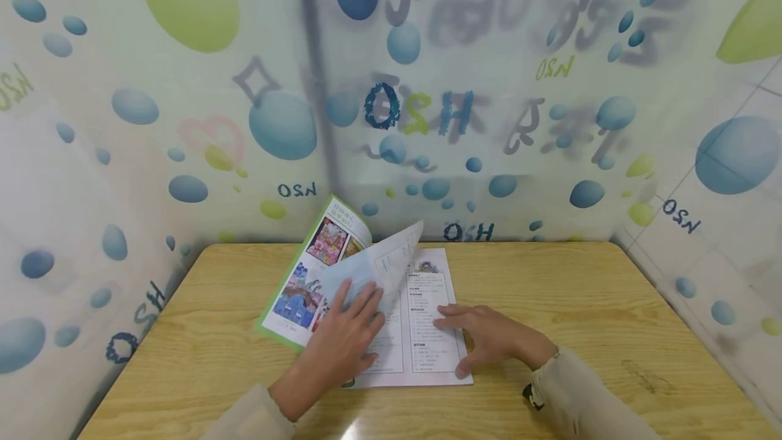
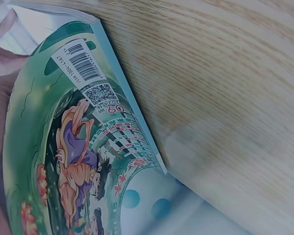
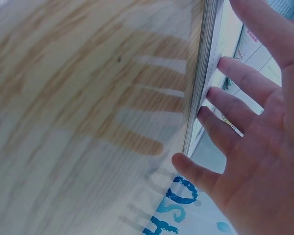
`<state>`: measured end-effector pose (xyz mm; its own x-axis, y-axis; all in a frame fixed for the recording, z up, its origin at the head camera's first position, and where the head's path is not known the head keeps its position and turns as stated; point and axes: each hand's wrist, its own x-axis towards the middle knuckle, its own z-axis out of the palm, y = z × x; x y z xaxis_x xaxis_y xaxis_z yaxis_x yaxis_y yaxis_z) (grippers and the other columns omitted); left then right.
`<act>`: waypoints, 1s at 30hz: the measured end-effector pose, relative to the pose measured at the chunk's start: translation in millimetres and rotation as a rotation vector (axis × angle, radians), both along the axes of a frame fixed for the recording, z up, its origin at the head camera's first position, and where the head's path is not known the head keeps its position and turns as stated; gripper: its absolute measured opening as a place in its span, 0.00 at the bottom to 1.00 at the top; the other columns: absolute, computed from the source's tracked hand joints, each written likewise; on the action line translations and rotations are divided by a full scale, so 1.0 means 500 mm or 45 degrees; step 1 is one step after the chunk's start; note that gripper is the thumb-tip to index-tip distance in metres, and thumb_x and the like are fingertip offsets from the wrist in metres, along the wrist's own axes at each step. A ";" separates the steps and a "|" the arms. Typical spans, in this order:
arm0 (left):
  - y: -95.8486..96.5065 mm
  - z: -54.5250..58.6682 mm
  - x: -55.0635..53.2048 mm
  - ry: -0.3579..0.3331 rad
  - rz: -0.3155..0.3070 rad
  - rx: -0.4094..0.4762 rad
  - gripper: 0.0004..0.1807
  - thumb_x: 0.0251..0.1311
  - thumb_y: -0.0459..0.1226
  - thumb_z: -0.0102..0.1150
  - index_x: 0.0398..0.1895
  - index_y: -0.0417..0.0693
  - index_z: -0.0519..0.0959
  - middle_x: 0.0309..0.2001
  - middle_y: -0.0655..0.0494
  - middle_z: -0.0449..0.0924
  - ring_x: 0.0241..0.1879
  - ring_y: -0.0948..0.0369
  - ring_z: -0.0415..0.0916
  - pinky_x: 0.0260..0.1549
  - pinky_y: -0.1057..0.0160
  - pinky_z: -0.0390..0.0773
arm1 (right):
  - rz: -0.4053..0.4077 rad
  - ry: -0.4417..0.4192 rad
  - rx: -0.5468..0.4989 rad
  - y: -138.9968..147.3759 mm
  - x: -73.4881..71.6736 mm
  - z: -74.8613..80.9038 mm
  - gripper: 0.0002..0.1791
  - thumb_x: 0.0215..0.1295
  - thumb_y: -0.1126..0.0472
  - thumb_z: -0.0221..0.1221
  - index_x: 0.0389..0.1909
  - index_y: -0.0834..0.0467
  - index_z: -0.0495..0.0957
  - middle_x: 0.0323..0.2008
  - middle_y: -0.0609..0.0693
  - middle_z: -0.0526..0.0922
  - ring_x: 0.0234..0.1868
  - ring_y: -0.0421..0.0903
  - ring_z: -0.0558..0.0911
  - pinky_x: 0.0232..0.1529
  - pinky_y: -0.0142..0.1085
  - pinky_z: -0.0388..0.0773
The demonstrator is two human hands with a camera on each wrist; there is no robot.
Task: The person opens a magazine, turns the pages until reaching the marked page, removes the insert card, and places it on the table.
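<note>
A magazine (image 1: 435, 321) lies spread on the wooden table, its right page full of printed text. My left hand (image 1: 345, 335) rests with extended fingers on a page that is folded over to the left, its corner (image 1: 411, 240) standing up. Colourful pictures (image 1: 298, 301) show on the green-edged leaf beneath it. In the left wrist view the illustrated cover (image 2: 34, 117) curves upward, with a barcode label on it. My right hand (image 1: 497, 335) touches the right page near its outer edge, fingers spread. The right wrist view shows those fingers along the thick page edges (image 3: 202, 63).
The wooden table (image 1: 580, 304) extends to both sides of the magazine. Pale panels (image 1: 519, 121) with blue and green bubble prints and mirrored H2O lettering stand along the back and sides. A small dark object (image 1: 533, 396) is at the right sleeve's cuff.
</note>
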<state>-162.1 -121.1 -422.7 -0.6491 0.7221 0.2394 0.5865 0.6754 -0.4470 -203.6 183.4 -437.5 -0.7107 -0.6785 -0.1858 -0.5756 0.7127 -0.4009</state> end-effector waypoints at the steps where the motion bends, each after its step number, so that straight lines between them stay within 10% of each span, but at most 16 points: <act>1: 0.000 0.000 0.000 -0.002 0.007 -0.004 0.32 0.49 0.61 0.67 0.48 0.48 0.78 0.68 0.44 0.69 0.72 0.46 0.59 0.68 0.35 0.52 | -0.003 -0.002 0.001 0.000 0.000 0.001 0.47 0.47 0.38 0.73 0.69 0.49 0.72 0.74 0.50 0.64 0.74 0.54 0.62 0.69 0.57 0.61; 19: -0.010 -0.004 0.006 -0.006 0.059 0.055 0.23 0.46 0.50 0.65 0.44 0.48 0.85 0.63 0.47 0.75 0.68 0.47 0.65 0.62 0.32 0.61 | 0.005 0.012 -0.015 0.002 0.001 0.000 0.47 0.46 0.36 0.73 0.69 0.50 0.72 0.73 0.52 0.65 0.74 0.55 0.62 0.69 0.58 0.60; 30: -0.015 -0.001 0.010 -0.216 0.188 0.136 0.21 0.52 0.50 0.63 0.43 0.46 0.85 0.63 0.47 0.76 0.66 0.45 0.68 0.49 0.27 0.70 | 0.012 0.022 -0.007 0.004 -0.003 -0.007 0.48 0.46 0.36 0.73 0.69 0.50 0.72 0.73 0.51 0.64 0.74 0.54 0.62 0.69 0.57 0.60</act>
<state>-157.0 -128.5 -423.1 -0.7833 0.5927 0.1875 0.5383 0.7976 -0.2721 -205.0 185.5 -440.8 -0.7076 -0.6860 -0.1695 -0.5891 0.7051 -0.3947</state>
